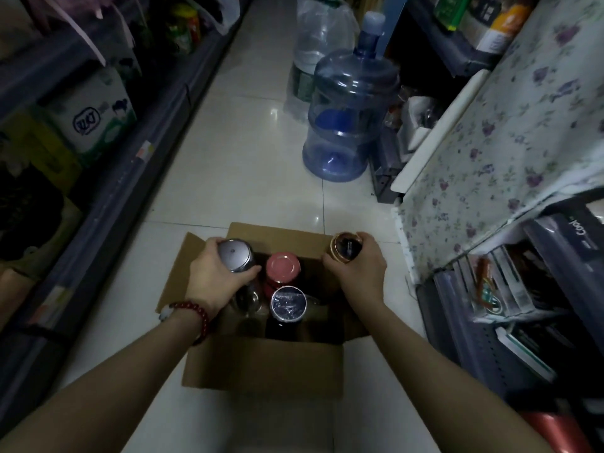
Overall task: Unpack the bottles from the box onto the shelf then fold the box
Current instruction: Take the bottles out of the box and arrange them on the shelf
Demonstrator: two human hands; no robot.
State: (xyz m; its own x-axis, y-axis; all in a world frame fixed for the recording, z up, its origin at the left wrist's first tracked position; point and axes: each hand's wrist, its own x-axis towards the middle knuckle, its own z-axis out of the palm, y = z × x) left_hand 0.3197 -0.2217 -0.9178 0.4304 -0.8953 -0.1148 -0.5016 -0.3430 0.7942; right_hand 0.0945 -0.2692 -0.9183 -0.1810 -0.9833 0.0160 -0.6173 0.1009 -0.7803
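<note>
An open cardboard box [261,371] stands on the tiled floor with its flaps spread. My left hand [212,276] grips a silver-capped bottle [235,255] at the box's left side. My right hand [359,269] grips a dark bottle with a gold rim [344,248] at the box's right far corner. Between them inside the box stand a red-capped bottle [282,268] and a bottle with a clear, shiny top [287,304]. A clear glass bottle [248,300] lies partly hidden under my left wrist.
Grey shelves [108,178] with packaged goods run along the left. On the right stand low shelves [490,322] with boxed items and a surface under a floral cloth [506,148]. A large blue water jug [349,116] and a clear one [320,44] stand ahead in the aisle.
</note>
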